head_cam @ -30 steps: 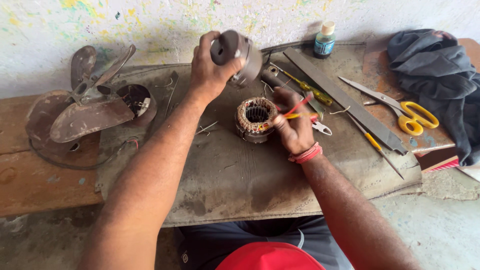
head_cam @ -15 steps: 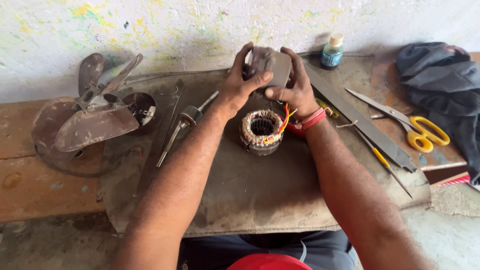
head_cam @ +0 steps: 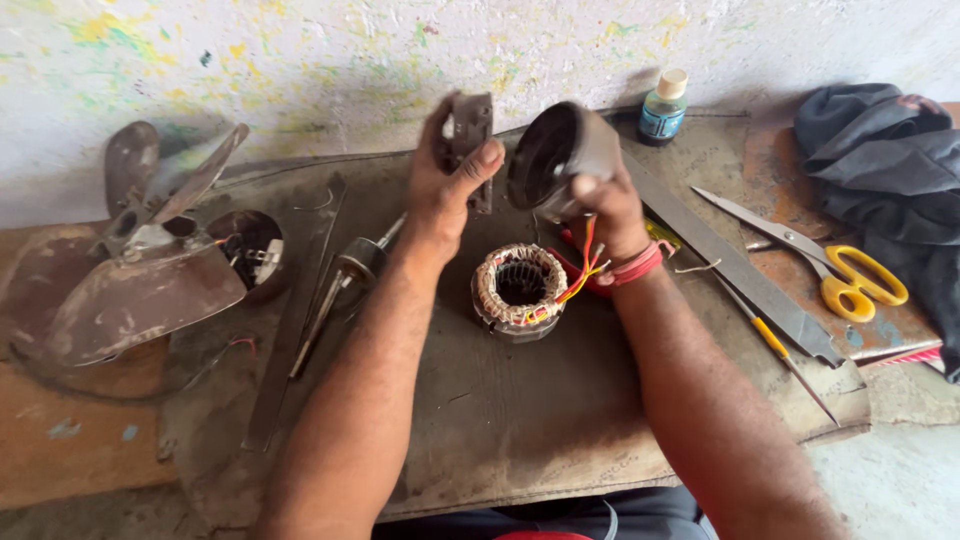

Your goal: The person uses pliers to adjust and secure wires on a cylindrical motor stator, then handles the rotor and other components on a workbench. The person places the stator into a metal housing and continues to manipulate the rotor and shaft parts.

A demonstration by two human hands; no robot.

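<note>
Workbench (head_cam: pixel 520 440) carried a small motor already taken apart. Fan blades (head_cam: pixel 130 290) lay detached at far left; the wound stator (head_cam: pixel 520 288) sat loose at centre, rotor shaft (head_cam: pixel 352 270) beside it. The right hand (head_cam: pixel 605 200) was closed round a cup-shaped housing (head_cam: pixel 560 150), the left hand (head_cam: pixel 445 185) round a flat end plate (head_cam: pixel 472 135); both halves stood apart, unjoined.
</note>
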